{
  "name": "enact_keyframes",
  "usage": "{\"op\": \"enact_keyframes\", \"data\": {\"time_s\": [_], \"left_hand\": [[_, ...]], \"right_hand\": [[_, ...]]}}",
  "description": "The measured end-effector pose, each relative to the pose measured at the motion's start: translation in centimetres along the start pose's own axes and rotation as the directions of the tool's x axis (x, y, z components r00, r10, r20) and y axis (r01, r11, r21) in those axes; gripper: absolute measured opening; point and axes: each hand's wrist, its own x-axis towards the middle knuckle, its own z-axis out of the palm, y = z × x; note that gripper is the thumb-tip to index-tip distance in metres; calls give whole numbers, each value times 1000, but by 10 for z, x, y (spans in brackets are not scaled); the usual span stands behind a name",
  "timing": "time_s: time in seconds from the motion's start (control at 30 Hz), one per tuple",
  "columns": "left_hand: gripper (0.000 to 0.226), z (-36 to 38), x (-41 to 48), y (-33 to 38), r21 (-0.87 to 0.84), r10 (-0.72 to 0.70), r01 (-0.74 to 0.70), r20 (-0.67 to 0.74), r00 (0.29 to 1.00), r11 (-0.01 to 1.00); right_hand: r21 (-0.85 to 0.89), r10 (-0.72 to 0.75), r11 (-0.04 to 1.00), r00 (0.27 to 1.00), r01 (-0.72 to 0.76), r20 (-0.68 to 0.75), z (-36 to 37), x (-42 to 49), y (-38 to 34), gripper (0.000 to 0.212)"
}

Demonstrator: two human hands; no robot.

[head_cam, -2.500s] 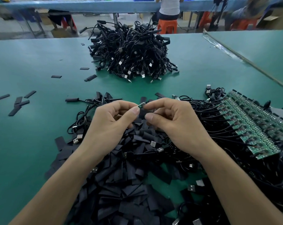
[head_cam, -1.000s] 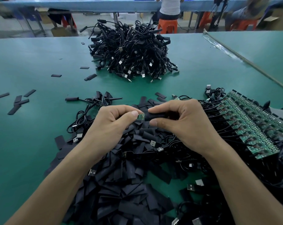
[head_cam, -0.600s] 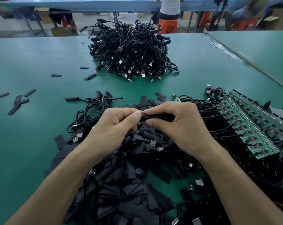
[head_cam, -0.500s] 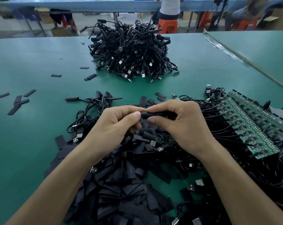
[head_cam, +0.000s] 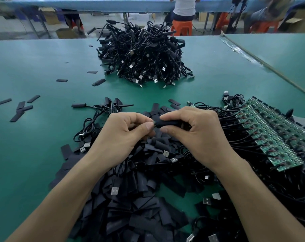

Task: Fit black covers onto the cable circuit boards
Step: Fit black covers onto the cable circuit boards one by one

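A black cover (head_cam: 167,123) lies level between my two hands above the loose pile of black covers (head_cam: 130,198). My right hand (head_cam: 195,135) pinches the cover between thumb and forefinger. My left hand (head_cam: 123,135) pinches the tip of the cable circuit board at the cover's left mouth, where only a sliver of the board shows. To the right lies a row of bare green circuit boards (head_cam: 274,135) on black cables.
A tall heap of finished black cables (head_cam: 143,55) stands at the middle back of the green table (head_cam: 34,140). Stray covers (head_cam: 20,109) lie at the left. A second table (head_cam: 279,55) adjoins at the right. Seated people and orange stools are beyond the far edge.
The green board, visible between my fingertips a second ago, has slid almost fully into the black cover. Both hands stay pinched together at the same spot.
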Motion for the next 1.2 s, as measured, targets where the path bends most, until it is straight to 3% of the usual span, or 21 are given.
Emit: {"op": "enact_keyframes", "data": {"time_s": [0.3, 0.43, 0.57, 0.73, 0.93, 1.2], "left_hand": [[9, 1, -1, 1, 60, 4, -5, 7, 1000, 998], [20, 1, -1, 1, 75, 6, -7, 10, 1000, 997], [19, 2, -2, 3, 9, -27, 28, -12, 1000, 1000], [18, 2, -1, 6, -80, -73, 69, -54, 996, 994], [16, 4, -2, 9, -142, -115, 102, -85, 990, 985], [15, 4, -2, 11, -121, -117, 104, -106, 988, 987]], "right_hand": [[6, -60, 998, 997, 60, -55, 3, 0, 3, 20], [28, -49, 998, 998, 50, -31, 3, 0, 0, 27], [105, 79, 992, 991, -68, -107, 5, -2, -1, 35], [196, 194, 970, 943, -144, -270, 9, 0, -1, 17], [352, 283, 915, 936, -197, -211, 17, -1, -2, 21], [346, 280, 914, 947, -212, -159, 15, -1, -1, 17]]}}
